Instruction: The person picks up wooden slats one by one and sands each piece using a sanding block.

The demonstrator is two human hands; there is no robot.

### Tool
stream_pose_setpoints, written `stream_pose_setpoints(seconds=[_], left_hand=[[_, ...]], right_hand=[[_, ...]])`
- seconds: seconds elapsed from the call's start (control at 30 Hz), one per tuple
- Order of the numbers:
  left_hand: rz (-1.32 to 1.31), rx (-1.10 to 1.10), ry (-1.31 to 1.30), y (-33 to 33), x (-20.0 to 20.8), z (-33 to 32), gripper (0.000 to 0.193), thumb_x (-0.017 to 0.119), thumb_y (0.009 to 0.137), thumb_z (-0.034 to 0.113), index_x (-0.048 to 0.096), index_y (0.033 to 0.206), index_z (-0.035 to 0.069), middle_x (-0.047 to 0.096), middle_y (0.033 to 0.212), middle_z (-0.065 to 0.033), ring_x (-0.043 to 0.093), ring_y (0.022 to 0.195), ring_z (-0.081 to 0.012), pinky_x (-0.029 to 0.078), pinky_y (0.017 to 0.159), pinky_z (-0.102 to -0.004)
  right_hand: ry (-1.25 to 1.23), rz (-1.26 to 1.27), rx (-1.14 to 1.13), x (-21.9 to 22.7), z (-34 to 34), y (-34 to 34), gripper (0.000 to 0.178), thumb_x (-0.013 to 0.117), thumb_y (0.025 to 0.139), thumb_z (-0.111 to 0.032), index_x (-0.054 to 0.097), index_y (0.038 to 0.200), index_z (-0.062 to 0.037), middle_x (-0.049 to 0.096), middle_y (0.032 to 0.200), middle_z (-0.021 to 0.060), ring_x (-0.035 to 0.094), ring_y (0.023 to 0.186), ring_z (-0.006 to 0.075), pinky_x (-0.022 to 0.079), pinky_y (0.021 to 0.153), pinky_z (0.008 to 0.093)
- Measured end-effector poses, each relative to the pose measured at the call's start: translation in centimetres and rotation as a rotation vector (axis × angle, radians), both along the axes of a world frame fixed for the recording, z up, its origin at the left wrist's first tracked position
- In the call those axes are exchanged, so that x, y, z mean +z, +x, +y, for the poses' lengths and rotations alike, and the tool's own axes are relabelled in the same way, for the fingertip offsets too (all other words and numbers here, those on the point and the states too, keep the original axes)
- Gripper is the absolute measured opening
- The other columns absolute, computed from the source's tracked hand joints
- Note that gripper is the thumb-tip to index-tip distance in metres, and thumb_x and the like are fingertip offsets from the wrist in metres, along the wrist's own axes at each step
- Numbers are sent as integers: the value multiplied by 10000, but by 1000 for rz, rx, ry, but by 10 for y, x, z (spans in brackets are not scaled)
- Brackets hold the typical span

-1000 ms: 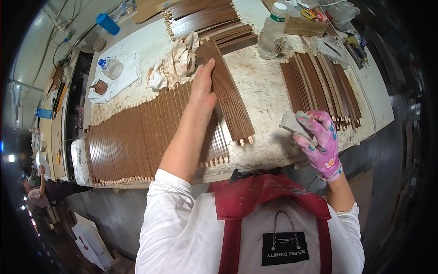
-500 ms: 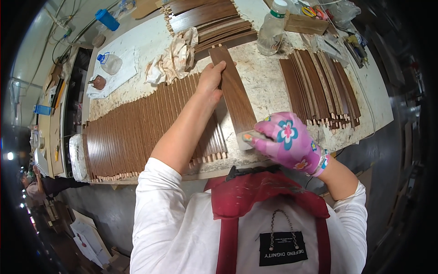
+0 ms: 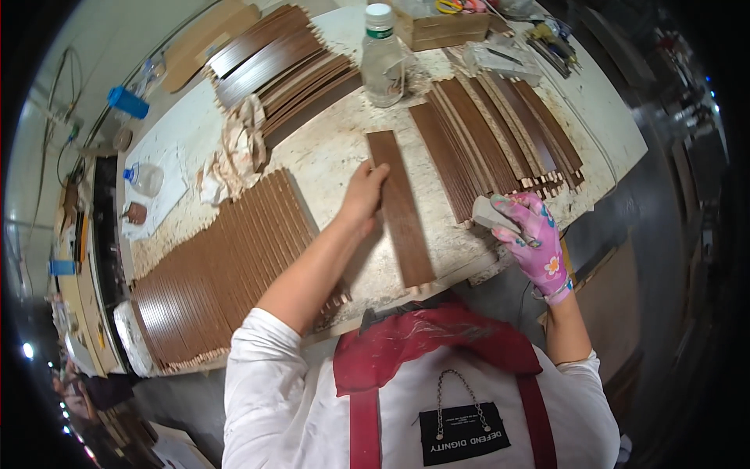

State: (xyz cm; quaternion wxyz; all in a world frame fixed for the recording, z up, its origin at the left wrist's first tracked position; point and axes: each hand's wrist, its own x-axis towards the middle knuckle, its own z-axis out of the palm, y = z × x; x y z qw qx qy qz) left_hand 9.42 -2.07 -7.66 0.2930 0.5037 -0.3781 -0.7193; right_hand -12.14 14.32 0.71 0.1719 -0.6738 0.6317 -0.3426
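Observation:
My bare left hand [image 3: 364, 194] grips a dark brown wooden slat [image 3: 401, 211] by its long left edge, thumb on top. Short pale dowel ends stick out of the slat's near end. In a pink flowered glove, my right hand [image 3: 539, 248] pinches a pale grey sanding block [image 3: 491, 216] between thumb and fingers, apart from the held slat. That block is beside the near end of a right-hand stack of brown slats [image 3: 480, 137]. On the left, a long row of slats standing on edge [image 3: 215, 273] lies partly behind my left forearm.
More slats [image 3: 273, 59] are piled at the back left beside a crumpled cloth [image 3: 238, 148]. A clear bottle [image 3: 383, 59] stands at the back middle, near a wooden box [image 3: 449, 30]. A smaller bottle [image 3: 144, 180] rests on white sheeting at the left. The worktable's edge [image 3: 617, 180] curves round at right.
My right hand has moved right with the sanding block, away from the slat's near end, which now shows its dowels. My left hand keeps its hold. The whole view has shifted.

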Motion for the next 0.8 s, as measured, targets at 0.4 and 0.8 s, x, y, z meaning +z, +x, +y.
stream_pose_setpoints(seconds=[0.4,0.8], left_hand=[[-432,-241,-633,-34,-35,-50,529,559,878,310,434,1261,-34,534,1154,-196,539,1033,-272,449,858,-354],[-1536,-301,-662,128,0,-50,560,567,787,344,416,1222,25,478,1244,-155,373,1224,-336,298,947,-547]], right_hand=[[-124,-119,-52,-27,23,-3,346,705,711,-131,623,1044,-85,584,928,141,588,850,302,488,728,365],[129,-254,358,-32,-12,59,379,658,790,-259,599,1140,-128,548,1001,115,566,884,261,471,771,345]])
